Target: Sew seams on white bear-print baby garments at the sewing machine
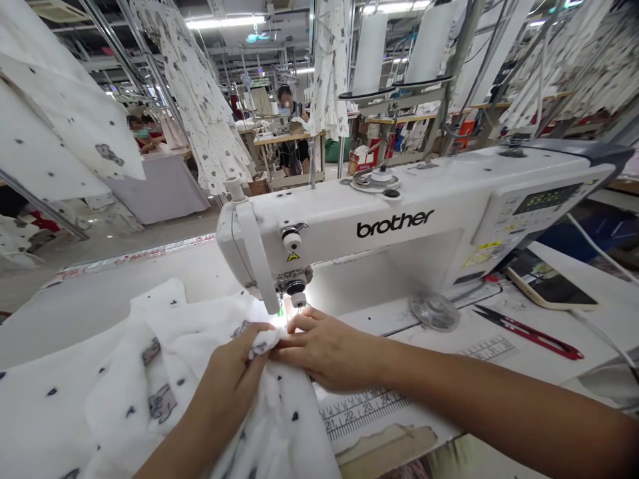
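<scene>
A white printed fabric [124, 386] lies bunched on the sewing table in front of a white Brother sewing machine [399, 219]. My left hand [234, 376] pinches a folded edge of the fabric just before the needle and presser foot [298, 299]. My right hand [324, 349] lies on the same edge, its fingers pressed together on the cloth right under the needle's light. Both forearms reach in from the bottom of the view.
Red-handled thread snips [529, 332] and a phone [546, 286] lie on the table at the right, near a clear bobbin [434, 311]. A printed ruler strip [359, 409] runs along the table. Printed garments [200, 100] hang overhead; other people sit at machines far behind.
</scene>
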`<control>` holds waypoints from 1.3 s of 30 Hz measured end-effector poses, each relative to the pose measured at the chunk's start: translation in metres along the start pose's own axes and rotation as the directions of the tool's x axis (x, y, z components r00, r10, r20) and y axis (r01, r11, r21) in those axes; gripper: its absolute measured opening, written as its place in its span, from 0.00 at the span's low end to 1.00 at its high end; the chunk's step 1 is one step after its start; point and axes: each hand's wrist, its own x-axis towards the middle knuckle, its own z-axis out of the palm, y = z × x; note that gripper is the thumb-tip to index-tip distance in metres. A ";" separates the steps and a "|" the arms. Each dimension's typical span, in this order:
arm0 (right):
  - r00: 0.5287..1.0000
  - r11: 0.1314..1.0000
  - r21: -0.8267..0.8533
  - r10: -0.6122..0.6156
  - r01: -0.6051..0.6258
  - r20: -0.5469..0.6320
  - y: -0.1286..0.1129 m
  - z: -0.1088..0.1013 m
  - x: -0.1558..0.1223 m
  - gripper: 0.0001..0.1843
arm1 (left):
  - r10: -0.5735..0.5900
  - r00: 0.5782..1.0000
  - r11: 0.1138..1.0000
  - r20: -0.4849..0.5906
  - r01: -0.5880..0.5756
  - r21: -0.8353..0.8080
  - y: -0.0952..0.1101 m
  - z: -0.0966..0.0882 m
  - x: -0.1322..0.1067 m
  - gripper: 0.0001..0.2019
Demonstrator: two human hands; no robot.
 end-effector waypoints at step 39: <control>0.994 0.981 -0.160 -0.104 0.108 0.033 0.014 -0.008 -0.003 0.13 | 0.390 0.906 0.889 0.163 -0.417 0.189 -0.020 0.001 0.017 0.18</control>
